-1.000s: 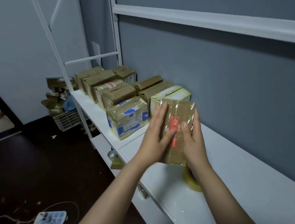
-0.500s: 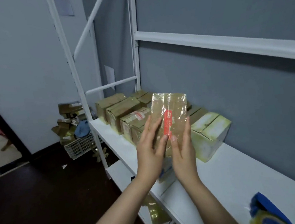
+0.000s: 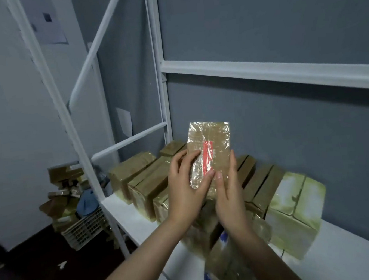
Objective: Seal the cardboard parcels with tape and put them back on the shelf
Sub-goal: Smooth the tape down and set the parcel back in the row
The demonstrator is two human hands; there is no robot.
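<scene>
You hold one parcel [image 3: 210,142] upright in the air, above the white shelf [image 3: 127,214] and its row of other parcels [image 3: 142,177]. Your left hand [image 3: 186,186] curls its fingers round the left edge; your right hand [image 3: 229,194] pinches the right edge. Shiny tape already covers it, so I judge the sealing done; placing it on the shelf is left.

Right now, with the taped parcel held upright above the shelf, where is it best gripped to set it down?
Probably by its two long narrow edges, low down, one hand from each side. The taped parcel stands upright with its broad glossy face toward the camera, so that face offers little purchase; the left hand and right hand pinch it there.
</scene>
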